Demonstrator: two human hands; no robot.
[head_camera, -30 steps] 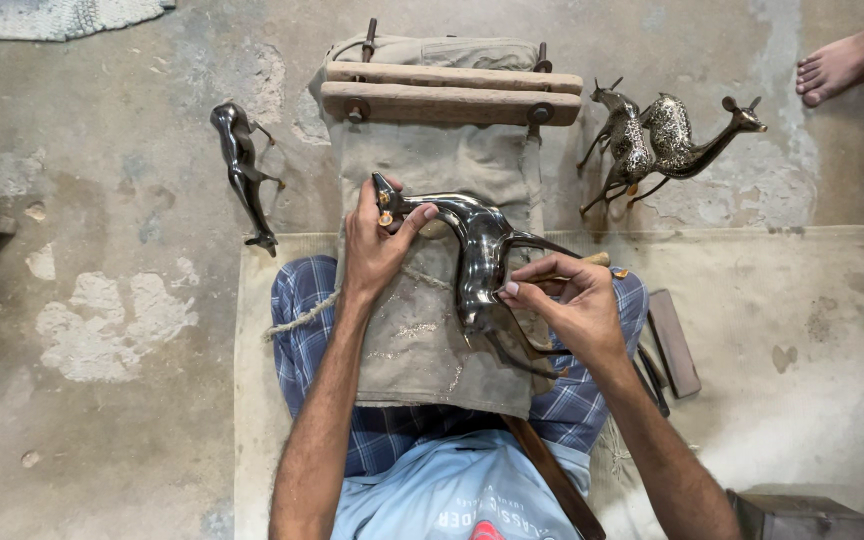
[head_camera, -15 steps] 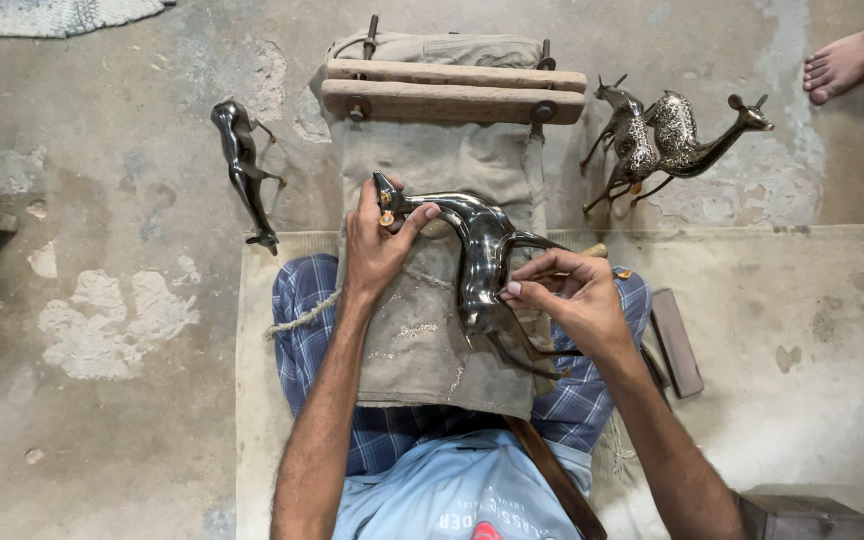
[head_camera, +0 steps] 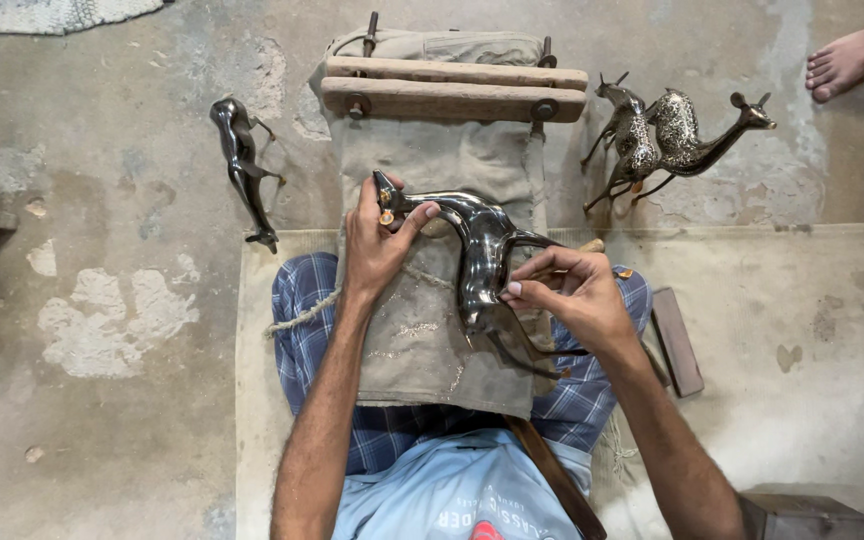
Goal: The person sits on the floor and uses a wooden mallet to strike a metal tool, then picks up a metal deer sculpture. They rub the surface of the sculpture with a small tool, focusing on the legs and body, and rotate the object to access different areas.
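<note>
At the centre of the frame, a dark metal deer figurine (head_camera: 477,262) is lying on a cloth-covered lap – the left hand (head_camera: 377,245) is clasping its head, the right hand (head_camera: 567,300) is pinching a small tool against its flank, seemingly finishing the surface; steady, light strokes are needed.

One head-worn camera looks steeply down, close over the lap and the concrete floor (head_camera: 102,420).
</note>
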